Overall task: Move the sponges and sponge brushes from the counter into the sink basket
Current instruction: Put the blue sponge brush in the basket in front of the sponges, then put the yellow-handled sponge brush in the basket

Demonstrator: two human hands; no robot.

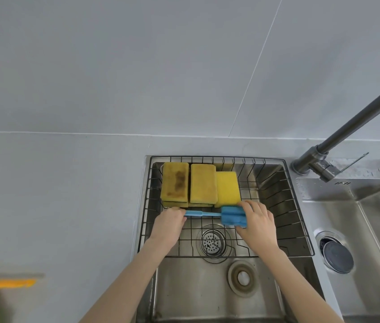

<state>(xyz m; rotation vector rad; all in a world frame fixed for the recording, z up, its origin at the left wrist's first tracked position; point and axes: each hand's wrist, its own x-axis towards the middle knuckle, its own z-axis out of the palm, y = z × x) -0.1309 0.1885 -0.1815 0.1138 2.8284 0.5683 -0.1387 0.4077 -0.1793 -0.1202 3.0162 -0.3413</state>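
Note:
A black wire sink basket (297,206) sits across the left sink. Several yellow sponges lie in its far left part: a stained sponge (175,181), a second sponge (203,183) and a bright yellow sponge (227,188), with more sponges under them. A blue sponge brush (231,215) lies crosswise inside the basket, just in front of the sponges. My left hand (169,223) is closed around the end of its handle. My right hand (257,223) grips its blue foam head.
A dark faucet (347,127) arches over from the right. A second sink (375,229) lies to the right. The left sink's drain (212,243) is under the basket. Grey counter (56,194) stretches left, with a blurred orange and green object (2,285) at the lower left edge.

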